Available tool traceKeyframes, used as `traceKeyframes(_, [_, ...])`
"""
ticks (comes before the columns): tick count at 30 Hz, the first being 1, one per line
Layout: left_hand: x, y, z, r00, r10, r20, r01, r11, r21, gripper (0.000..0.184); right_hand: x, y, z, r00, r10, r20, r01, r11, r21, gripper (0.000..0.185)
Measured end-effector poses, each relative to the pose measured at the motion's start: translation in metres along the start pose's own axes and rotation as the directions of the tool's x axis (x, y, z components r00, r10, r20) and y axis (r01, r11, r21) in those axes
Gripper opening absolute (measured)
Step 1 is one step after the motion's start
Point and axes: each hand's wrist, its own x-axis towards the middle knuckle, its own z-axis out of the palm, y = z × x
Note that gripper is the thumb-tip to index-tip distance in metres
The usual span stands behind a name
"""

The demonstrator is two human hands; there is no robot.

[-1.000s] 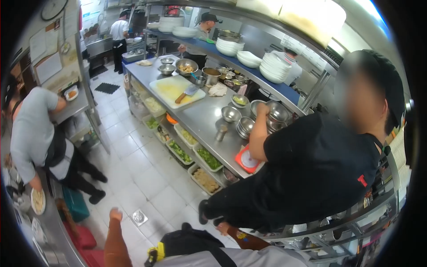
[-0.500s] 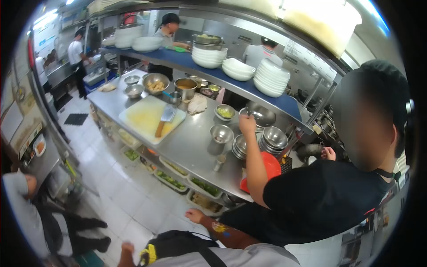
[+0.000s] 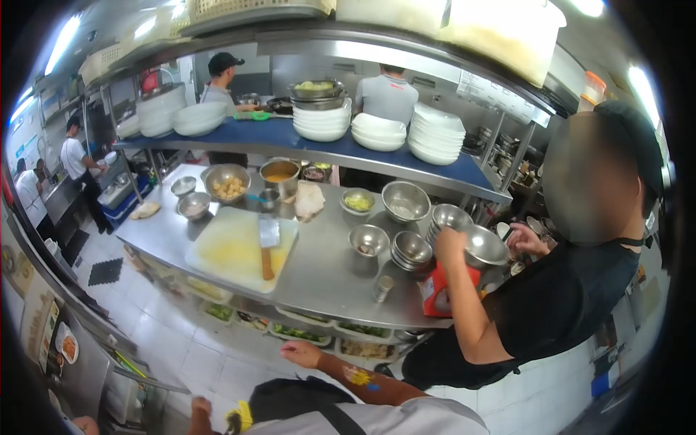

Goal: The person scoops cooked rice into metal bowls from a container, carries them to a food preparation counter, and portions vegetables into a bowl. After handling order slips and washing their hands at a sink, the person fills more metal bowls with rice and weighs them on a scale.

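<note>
My right hand (image 3: 301, 353) hangs in the air before the counter's front edge, fingers loosely apart with nothing in them. Lower left, my left hand (image 3: 201, 404) is small and blurred, so its fingers cannot be made out. On the steel counter (image 3: 319, 279) lies a white cutting board (image 3: 217, 250) stained yellow, with a wooden-handled cleaver (image 3: 268, 235) on it. A small steel bowl (image 3: 368, 241) and a small metal cup (image 3: 383, 288) stand to its right. Neither of my hands touches these things.
A co-worker in black (image 3: 558, 304) stands close on my right, holding a steel bowl (image 3: 486, 246) above a red box (image 3: 438, 293). Stacked white bowls (image 3: 435, 134) line the blue shelf (image 3: 254, 134). Food trays (image 3: 301, 333) sit under the counter. Other people work behind.
My view has turned, showing the counter more squarely. The co-worker on the right has moved a steel bowl from the back of the counter toward themselves. My right arm stays low in front.
</note>
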Motion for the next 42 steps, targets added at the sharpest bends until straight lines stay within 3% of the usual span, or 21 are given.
traceKeyframes(3, [0.064, 0.075, -0.022, 0.993, 0.084, -0.084, -0.109, 0.928, -0.356, 0.046, -0.002, -0.013, -0.008, 0.996, 0.077, -0.036, -0.074, 0.995, 0.074, 0.031])
traceKeyframes(5, [0.052, 0.138, -0.025, 0.980, 0.170, -0.104, -0.198, 0.893, -0.405, 0.035, -0.001, -0.003, -0.015, 1.000, -0.019, -0.021, 0.022, 0.987, 0.156, 0.031])
traceKeyframes(8, [0.070, 0.156, -0.005, 0.892, 0.424, -0.158, -0.450, 0.871, -0.199, 0.036, -0.008, -0.008, -0.017, 0.999, 0.006, -0.038, -0.001, 0.989, 0.145, 0.031])
traceKeyframes(13, [0.082, 0.082, 0.036, 0.974, 0.225, -0.001, -0.223, 0.966, -0.130, 0.048, 0.009, -0.030, -0.042, 0.996, -0.070, -0.051, 0.069, 0.997, -0.030, 0.029])
traceKeyframes(14, [0.058, 0.061, 0.043, 0.999, 0.001, 0.036, 0.003, 0.994, -0.108, 0.038, 0.012, -0.056, -0.051, 0.995, -0.087, -0.043, 0.085, 0.995, -0.052, 0.028])
traceKeyframes(15, [0.048, 0.039, 0.041, 0.888, 0.390, 0.243, -0.458, 0.711, 0.534, 0.032, 0.018, -0.079, -0.057, 0.995, -0.098, -0.020, 0.097, 0.993, -0.068, 0.027])
traceKeyframes(16, [0.035, 0.006, 0.038, 0.646, 0.453, 0.614, -0.668, -0.052, 0.742, 0.030, 0.027, -0.094, -0.062, 0.995, -0.102, -0.021, 0.101, 0.993, -0.063, 0.026])
traceKeyframes(17, [0.022, -0.019, 0.047, 0.863, 0.302, 0.405, -0.498, 0.370, 0.785, 0.026, 0.039, -0.105, -0.063, 0.994, -0.106, 0.007, 0.106, 0.993, -0.054, 0.026])
traceKeyframes(18, [0.010, -0.044, 0.066, 0.977, 0.017, 0.213, -0.163, 0.703, 0.692, 0.022, 0.055, -0.108, -0.062, 0.993, -0.122, 0.003, 0.122, 0.992, -0.037, 0.025])
traceKeyframes(19, [-0.011, -0.076, 0.079, 0.937, -0.337, 0.089, 0.257, 0.842, 0.474, 0.020, 0.072, -0.110, -0.057, 0.991, -0.134, 0.012, 0.135, 0.991, -0.014, 0.025])
traceKeyframes(22, [-0.023, -0.109, 0.076, 0.791, -0.492, 0.364, 0.229, 0.789, 0.570, 0.021, 0.124, -0.154, -0.019, 0.981, -0.113, 0.160, 0.100, 0.991, 0.091, 0.027])
traceKeyframes(24, [-0.013, -0.103, 0.064, 0.836, -0.263, 0.481, -0.193, 0.680, 0.708, 0.022, 0.159, -0.177, 0.014, 0.958, -0.156, 0.239, 0.150, 0.988, 0.042, 0.029])
traceKeyframes(25, [-0.006, -0.101, 0.065, 0.920, -0.268, 0.285, 0.098, 0.863, 0.495, 0.025, 0.177, -0.195, 0.036, 0.939, -0.187, 0.289, 0.198, 0.980, -0.008, 0.028])
traceKeyframes(27, [0.021, -0.098, 0.059, 0.940, -0.340, 0.031, 0.337, 0.938, 0.080, 0.034, 0.210, -0.225, 0.073, 0.894, -0.224, 0.388, 0.257, 0.966, -0.033, 0.027])
traceKeyframes(28, [0.044, -0.096, 0.052, 0.942, -0.336, -0.025, 0.335, 0.942, -0.020, 0.039, 0.229, -0.234, 0.092, 0.868, -0.246, 0.431, 0.291, 0.956, -0.040, 0.026])
traceKeyframes(30, [0.088, -0.094, 0.046, 0.979, -0.160, -0.128, 0.178, 0.974, 0.141, 0.036, 0.271, -0.229, 0.121, 0.856, -0.231, 0.463, 0.263, 0.965, -0.003, 0.026])
traceKeyframes(32, [0.103, -0.058, 0.014, 0.967, -0.248, -0.053, 0.247, 0.968, -0.039, 0.041, 0.304, -0.228, 0.134, 0.866, -0.132, 0.482, 0.170, 0.985, -0.037, 0.026])
traceKeyframes(34, [0.123, -0.009, -0.042, 0.983, -0.186, -0.002, 0.185, 0.982, -0.045, 0.040, 0.337, -0.224, 0.135, 0.900, -0.074, 0.430, 0.122, 0.989, -0.086, 0.025])
traceKeyframes(36, [0.162, -0.004, -0.074, 0.983, -0.003, -0.184, 0.011, 0.999, 0.044, 0.036, 0.370, -0.207, 0.139, 0.927, 0.016, 0.374, 0.020, 0.996, -0.092, 0.024])
traceKeyframes(37, [0.178, 0.001, -0.095, 0.977, 0.026, -0.212, -0.037, 0.998, -0.044, 0.035, 0.382, -0.196, 0.143, 0.927, 0.085, 0.365, -0.091, 0.996, 0.001, 0.024])
traceKeyframes(42, [0.275, 0.030, -0.212, 0.976, -0.152, -0.157, 0.094, 0.940, -0.329, 0.038, 0.472, -0.186, 0.168, 0.915, 0.214, 0.341, -0.260, 0.961, 0.094, 0.025])
